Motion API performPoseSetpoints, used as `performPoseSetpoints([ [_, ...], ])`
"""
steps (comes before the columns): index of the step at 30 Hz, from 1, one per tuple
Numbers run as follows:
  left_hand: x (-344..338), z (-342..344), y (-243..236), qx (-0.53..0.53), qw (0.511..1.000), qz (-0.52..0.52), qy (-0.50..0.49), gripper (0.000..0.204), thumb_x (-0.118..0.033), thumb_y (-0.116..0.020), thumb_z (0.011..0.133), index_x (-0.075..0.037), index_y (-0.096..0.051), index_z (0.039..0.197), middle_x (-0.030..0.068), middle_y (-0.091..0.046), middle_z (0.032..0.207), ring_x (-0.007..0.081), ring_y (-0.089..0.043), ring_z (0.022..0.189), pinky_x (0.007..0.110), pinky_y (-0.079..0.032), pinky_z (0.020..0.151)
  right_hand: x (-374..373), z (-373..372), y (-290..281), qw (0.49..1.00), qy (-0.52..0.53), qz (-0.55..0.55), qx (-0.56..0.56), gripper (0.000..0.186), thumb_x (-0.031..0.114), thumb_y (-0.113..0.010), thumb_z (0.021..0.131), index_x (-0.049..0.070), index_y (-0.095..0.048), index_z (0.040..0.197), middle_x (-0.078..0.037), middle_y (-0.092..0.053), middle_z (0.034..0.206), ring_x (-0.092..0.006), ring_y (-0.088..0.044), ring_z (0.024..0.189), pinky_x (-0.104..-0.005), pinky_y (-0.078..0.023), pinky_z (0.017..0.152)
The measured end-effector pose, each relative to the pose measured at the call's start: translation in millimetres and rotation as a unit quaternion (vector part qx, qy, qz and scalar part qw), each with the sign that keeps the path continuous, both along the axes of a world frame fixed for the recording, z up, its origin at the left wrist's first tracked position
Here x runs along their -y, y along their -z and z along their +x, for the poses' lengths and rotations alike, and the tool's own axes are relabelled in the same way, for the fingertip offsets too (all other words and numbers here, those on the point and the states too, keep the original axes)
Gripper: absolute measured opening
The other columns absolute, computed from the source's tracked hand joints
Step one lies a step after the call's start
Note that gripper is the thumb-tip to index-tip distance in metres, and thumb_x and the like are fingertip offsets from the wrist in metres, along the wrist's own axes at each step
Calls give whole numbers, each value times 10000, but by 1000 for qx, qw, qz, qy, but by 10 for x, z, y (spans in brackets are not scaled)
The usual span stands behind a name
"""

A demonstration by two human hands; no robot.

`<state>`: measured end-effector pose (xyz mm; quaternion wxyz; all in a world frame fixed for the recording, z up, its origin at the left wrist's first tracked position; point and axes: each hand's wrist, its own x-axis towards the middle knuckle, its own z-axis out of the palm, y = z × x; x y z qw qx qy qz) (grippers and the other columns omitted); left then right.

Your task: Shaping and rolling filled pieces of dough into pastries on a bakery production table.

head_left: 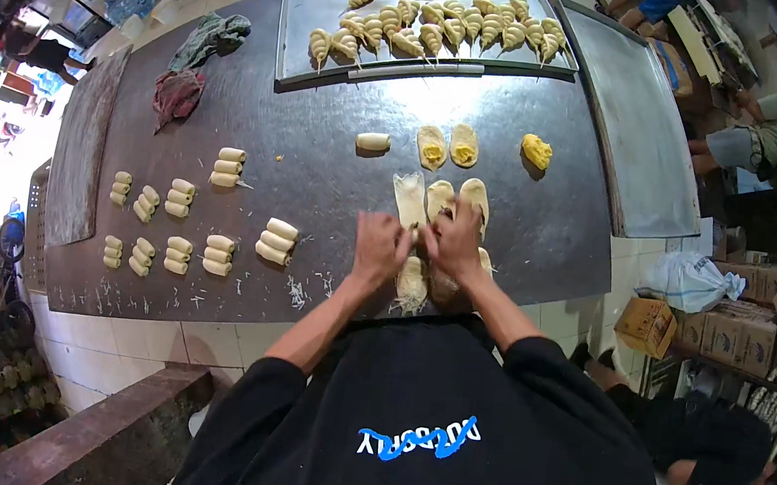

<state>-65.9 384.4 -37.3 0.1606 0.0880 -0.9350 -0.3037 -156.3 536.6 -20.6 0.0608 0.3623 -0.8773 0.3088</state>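
Note:
At the near middle of the table, both my hands are at a long, flat dough strip [407,196] with pale shreds at its far end. My left hand [379,246] curls its fingers and thumb at the strip's left edge. From the right, my right hand [457,244] pinches the same strip, partly covering neighbouring dough. Flat dough ovals [476,198] lie around my right hand, and a shred-topped piece [410,288] lies nearer me. Beyond are a rolled dough piece [373,141], two ovals with yellow filling [432,148] and a yellow lump [537,151].
Short dough rolls [277,242] lie in several groups on the dark table [318,184]. White shreds [298,294] litter its near edge. A metal tray [316,12] at the back bears spiral dough pieces; another tray [613,105] stands right. Crumpled cloths [177,97] lie far left. People are nearby.

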Motion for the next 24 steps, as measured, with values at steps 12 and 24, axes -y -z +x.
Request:
performPoseSetpoints([
  [12, 293, -417, -6, -65, 995, -73, 14, 148, -153, -615, 870, -62, -611, 986, 110, -599, 906, 302, -559, 882, 430, -409, 869, 143, -238, 43, 1000, 7, -18, 20, 225, 189, -747, 773, 169, -733, 997, -146, -498, 1236, -344, -450, 1085, -471, -361, 905],
  [24, 596, -967, -90, -12, 998, -14, 56, 79, -105, -586, 889, -65, -593, 957, 131, -614, 895, 325, -628, 795, 425, -513, 654, 383, -718, -75, 999, -43, -14, 12, 210, 235, -755, 775, 187, -755, 979, -156, -498, 1276, -349, -437, 1123, -461, -349, 946],
])
